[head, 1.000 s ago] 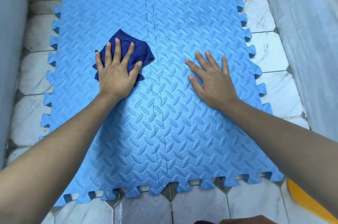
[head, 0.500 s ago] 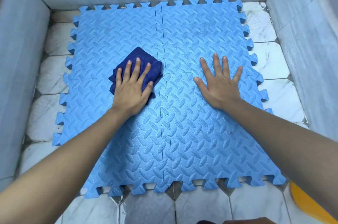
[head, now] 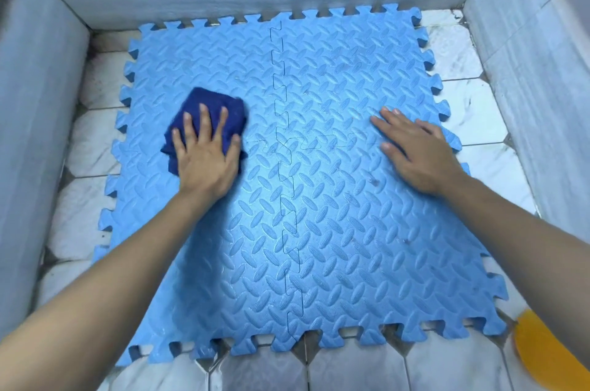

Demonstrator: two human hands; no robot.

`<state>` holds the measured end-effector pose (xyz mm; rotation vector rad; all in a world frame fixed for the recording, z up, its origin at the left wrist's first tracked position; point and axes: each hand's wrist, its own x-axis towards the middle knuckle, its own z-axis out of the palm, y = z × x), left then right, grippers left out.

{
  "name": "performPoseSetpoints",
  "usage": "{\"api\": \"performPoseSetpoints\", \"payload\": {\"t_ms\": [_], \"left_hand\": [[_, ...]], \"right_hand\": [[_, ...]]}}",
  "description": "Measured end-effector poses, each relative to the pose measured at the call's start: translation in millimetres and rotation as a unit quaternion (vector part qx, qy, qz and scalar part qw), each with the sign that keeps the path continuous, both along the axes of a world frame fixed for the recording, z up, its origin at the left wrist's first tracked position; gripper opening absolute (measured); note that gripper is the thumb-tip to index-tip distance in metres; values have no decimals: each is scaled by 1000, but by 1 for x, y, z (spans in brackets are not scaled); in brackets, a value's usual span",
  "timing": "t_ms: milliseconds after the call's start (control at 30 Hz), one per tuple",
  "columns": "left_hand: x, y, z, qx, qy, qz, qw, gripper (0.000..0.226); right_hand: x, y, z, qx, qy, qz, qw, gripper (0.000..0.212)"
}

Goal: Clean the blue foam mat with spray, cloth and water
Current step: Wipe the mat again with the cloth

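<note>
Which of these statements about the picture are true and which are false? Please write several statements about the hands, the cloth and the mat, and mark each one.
1. The left hand presses flat on the dark blue cloth. True.
2. The right hand holds a spray bottle. False: it lies flat on the blue foam mat and holds nothing.
3. The cloth lies on the left half of the mat. True.
4. The mat is one single piece. False: a jigsaw seam joins separate tiles.
5. The mat lies on a wooden floor. False: the tiled floor under it is whitish.
</note>
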<state>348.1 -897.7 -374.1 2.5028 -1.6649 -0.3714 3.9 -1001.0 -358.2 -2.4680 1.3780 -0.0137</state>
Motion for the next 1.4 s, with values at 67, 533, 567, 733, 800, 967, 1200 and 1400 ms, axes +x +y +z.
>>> {"api": "performPoseSetpoints", "payload": {"t_ms": [67,533,567,733,800,967,1200,1400], "left_hand": [[-35,39,3,-6,-15,-128,992,61],[-76,-95,-5,-12,13,-187,982,60],[-73,-111,-4,-3,22,-156,987,60],[-131,-51,3,-18,1,-345,938,60],[-161,5,7,-20,-11,-497,867,62],[-191,-37,4,-30,7,-525,850,59],[-230,-225,-4,15,12,-324,946,57],[-202,-84,15,16,13,-442,897,60]], "right_hand": [[-17,-2,-1,-12,-11,19,1000,53],[-53,-3,0,31,-99,-180,978,49],[-61,-1,2,44,-101,-152,982,50],[-66,4,-17,-40,-131,-232,963,51],[-71,2,-23,-72,-107,-291,948,54],[-72,-3,-27,-50,-92,-301,948,48],[-70,-3,-21,-38,-82,-301,949,52],[-81,-14,-7,70,-24,-254,964,64]]}}
